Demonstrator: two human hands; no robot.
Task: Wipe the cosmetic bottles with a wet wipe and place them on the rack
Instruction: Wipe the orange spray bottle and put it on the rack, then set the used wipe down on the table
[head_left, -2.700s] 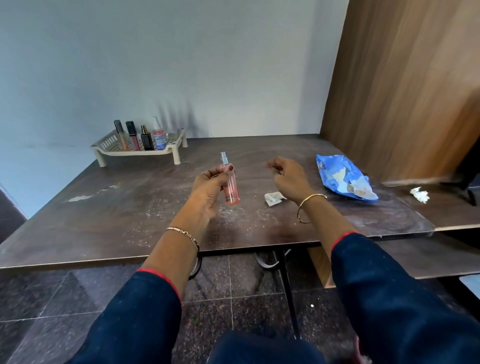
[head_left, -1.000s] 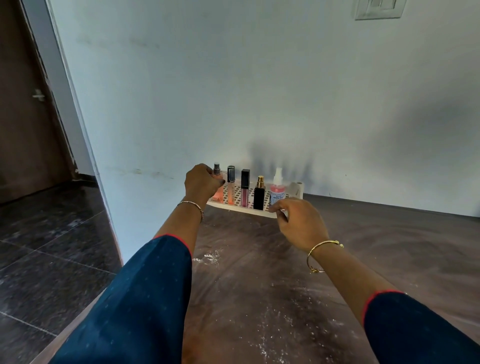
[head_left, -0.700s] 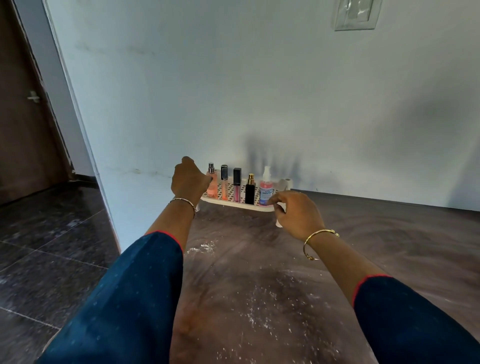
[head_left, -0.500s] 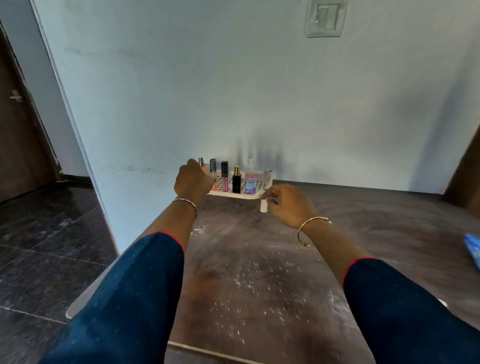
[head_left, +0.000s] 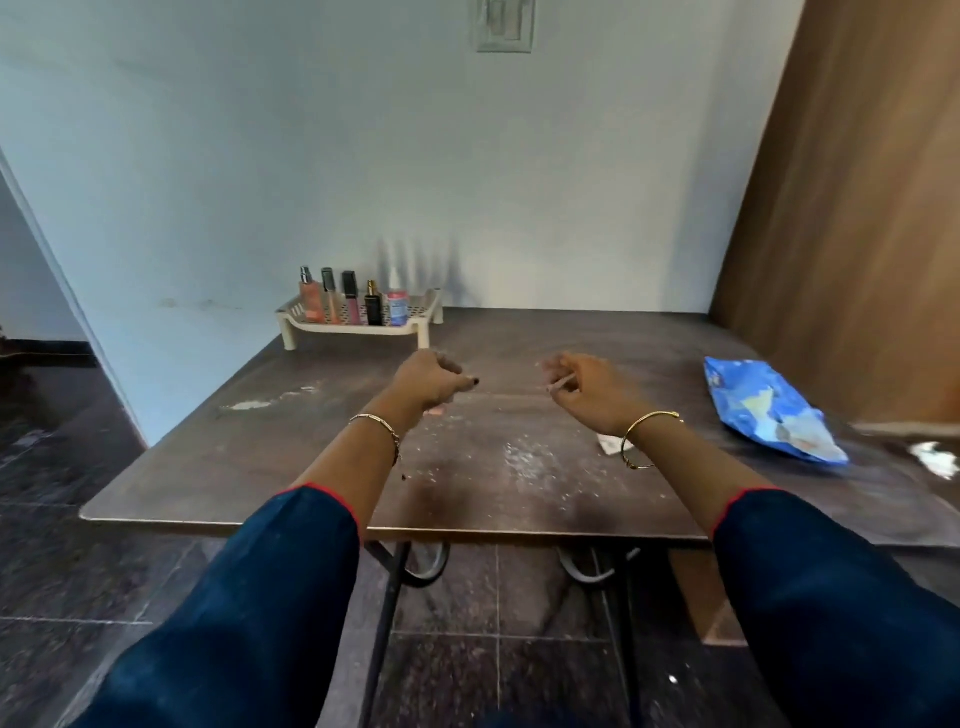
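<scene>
Five cosmetic bottles stand upright in a single row on the cream rack, which sits at the far left corner of the tabletop against the wall; lined up side by side, none blocks another and each can be lifted by its cap. I see no bottle lying on the tabletop, so the task looks at or near its end. Left hand hovers over the middle of the tabletop, well apart from the rack, fingers loosely curled around nothing. Right hand hovers beside it, fingers curled too; a pale sliver shows at its fingertips, too blurred to say whether it pinches anything. White dust flecks the tabletop between the arms. A crumpled wipe lies on the tabletop just behind the right wrist, and the blue wipe pack rests further right, near enough for pulling a fresh sheet
</scene>
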